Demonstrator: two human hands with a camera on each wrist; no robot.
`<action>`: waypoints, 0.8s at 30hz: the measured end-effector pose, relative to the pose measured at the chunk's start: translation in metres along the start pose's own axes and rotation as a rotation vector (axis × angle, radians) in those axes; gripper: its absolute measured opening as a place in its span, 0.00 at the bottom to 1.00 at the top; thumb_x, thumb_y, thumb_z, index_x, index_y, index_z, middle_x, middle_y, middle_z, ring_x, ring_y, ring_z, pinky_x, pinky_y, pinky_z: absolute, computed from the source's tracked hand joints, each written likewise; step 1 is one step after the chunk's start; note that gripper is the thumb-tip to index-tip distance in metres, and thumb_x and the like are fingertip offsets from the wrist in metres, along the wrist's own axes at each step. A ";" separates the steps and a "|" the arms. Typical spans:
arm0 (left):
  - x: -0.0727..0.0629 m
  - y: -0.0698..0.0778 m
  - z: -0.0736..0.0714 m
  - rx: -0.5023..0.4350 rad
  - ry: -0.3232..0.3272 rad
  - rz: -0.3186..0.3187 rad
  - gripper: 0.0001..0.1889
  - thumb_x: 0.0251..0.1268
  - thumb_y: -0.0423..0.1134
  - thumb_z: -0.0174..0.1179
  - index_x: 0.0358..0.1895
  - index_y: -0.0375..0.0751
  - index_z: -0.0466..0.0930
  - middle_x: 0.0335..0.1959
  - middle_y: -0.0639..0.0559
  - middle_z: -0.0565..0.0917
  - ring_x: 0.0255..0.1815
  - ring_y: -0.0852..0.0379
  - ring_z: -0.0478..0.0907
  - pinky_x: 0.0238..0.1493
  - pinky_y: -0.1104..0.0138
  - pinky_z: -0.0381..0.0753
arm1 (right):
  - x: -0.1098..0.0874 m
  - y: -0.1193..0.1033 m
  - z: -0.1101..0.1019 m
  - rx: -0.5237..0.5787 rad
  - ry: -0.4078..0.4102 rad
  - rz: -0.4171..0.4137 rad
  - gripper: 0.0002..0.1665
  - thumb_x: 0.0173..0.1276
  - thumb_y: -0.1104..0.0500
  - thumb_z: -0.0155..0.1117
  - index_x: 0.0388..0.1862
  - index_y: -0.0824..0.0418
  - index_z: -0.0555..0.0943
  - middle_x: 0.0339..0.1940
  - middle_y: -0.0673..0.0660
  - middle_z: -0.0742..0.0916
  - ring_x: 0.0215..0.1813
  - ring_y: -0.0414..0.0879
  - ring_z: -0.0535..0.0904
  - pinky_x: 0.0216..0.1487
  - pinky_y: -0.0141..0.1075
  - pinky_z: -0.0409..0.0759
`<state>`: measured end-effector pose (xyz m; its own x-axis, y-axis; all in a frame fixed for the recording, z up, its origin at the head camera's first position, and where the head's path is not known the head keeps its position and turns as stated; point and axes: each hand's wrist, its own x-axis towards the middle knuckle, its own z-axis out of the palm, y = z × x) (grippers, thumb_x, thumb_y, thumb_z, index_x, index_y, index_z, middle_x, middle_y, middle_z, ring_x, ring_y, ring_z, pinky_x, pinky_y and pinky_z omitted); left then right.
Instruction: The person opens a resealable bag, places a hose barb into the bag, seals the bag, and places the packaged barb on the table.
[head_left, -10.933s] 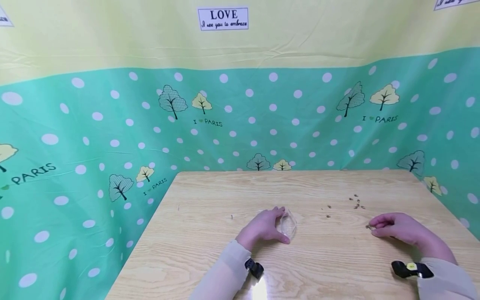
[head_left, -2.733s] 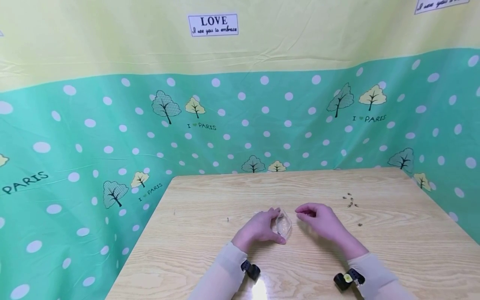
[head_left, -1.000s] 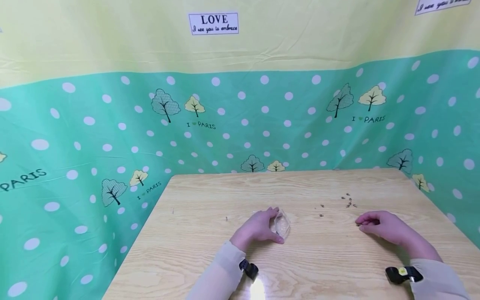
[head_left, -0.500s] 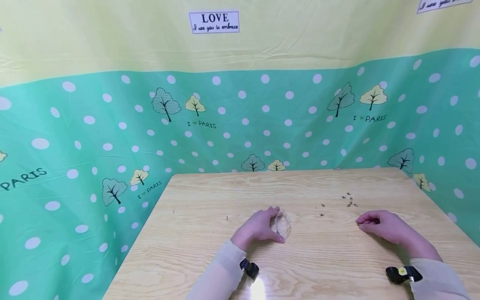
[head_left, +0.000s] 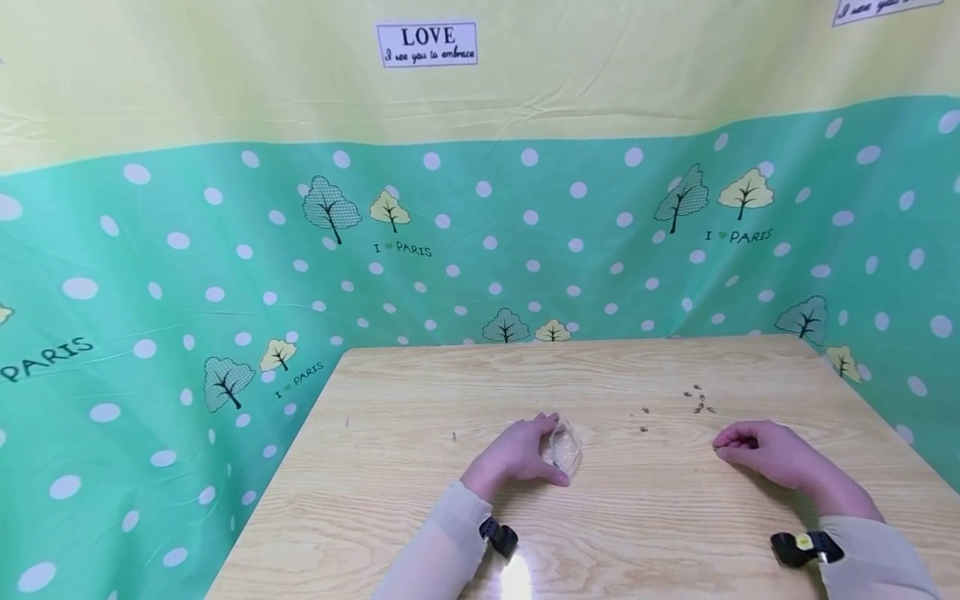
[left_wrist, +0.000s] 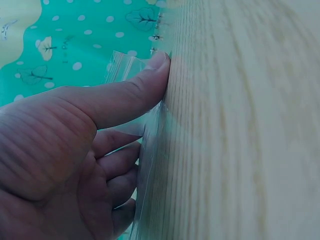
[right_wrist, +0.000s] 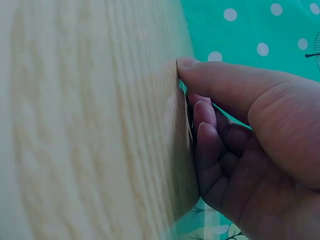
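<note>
My left hand (head_left: pixel 517 454) holds the mouth of a clear plastic bag (head_left: pixel 567 450) apart on the table, thumb at the near side and fingers at the far side. In the left wrist view the bag's transparent edge (left_wrist: pixel 120 65) shows behind the thumb. My right hand (head_left: pixel 768 450) is low over the table at the right, thumb and forefinger pinching a tiny dark metallic piece, mostly hidden by the fingertips. In the right wrist view the thumb of the right hand (right_wrist: pixel 265 130) meets the tabletop. Beyond it lies a loose cluster of tiny dark pieces (head_left: pixel 701 408).
Two more tiny pieces (head_left: pixel 644 429) lie between the bag and the cluster. A small thin bit (head_left: pixel 453 437) lies left of the left hand, and a faint one (head_left: pixel 347 421) farther left. A dotted cloth (head_left: pixel 450 275) hangs behind the wooden table (head_left: pixel 390 483).
Since 2.7 seconds ago my right hand has moved right, from beside the bag to a lone piece it now covers. Over the last second both hands stay almost still.
</note>
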<state>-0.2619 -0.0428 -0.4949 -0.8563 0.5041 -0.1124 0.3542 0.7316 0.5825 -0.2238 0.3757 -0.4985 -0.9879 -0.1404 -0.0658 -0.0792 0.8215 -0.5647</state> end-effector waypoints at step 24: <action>0.001 -0.002 0.001 -0.014 0.005 0.003 0.57 0.49 0.50 0.86 0.83 0.45 0.65 0.84 0.44 0.65 0.82 0.38 0.63 0.82 0.48 0.63 | -0.005 0.004 -0.002 0.001 -0.004 -0.058 0.10 0.84 0.55 0.61 0.48 0.58 0.87 0.50 0.58 0.88 0.57 0.59 0.81 0.60 0.64 0.78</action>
<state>-0.2627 -0.0429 -0.4969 -0.8573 0.5036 -0.1064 0.3512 0.7235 0.5943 -0.2198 0.3804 -0.4989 -0.9810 -0.1903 -0.0363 -0.1364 0.8113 -0.5684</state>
